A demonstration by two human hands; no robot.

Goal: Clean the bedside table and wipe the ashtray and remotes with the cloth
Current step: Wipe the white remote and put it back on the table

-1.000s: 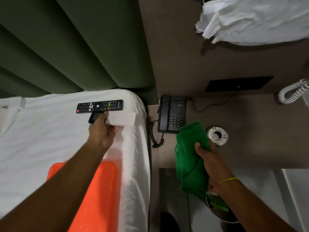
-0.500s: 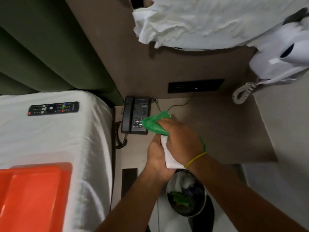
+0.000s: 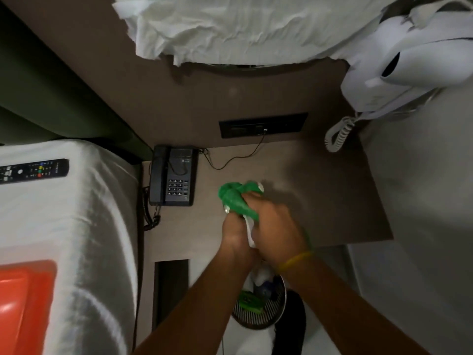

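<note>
- My left hand (image 3: 236, 233) is closed around a white remote (image 3: 249, 230), only a thin strip of it showing between my two hands, above the front part of the bedside table (image 3: 320, 201).
- My right hand (image 3: 277, 228) is clenched on the green cloth (image 3: 236, 199), which bunches over the remote's far end.
- A yellow band (image 3: 297, 260) circles my right wrist.
- The table is a brown wood-look surface; a black desk telephone (image 3: 174, 175) sits at its left rear corner, its coiled cord hanging down the side.
- A thin cable runs from the phone up to a black socket panel (image 3: 263, 125) on the brown wall.
- A black TV remote (image 3: 33, 171) lies on the white bed sheet (image 3: 76, 226) to the left, well apart from the table.
- An orange tray (image 3: 25, 303) rests on the bed nearer to me.
- A wire waste bin (image 3: 261, 303) stands on the floor beneath my wrists, rubbish inside.
- A white wall-mounted hair dryer (image 3: 399, 73) hangs at upper right, and crumpled white linen (image 3: 243, 26) lies along the top.
- I cannot see the ashtray.
</note>
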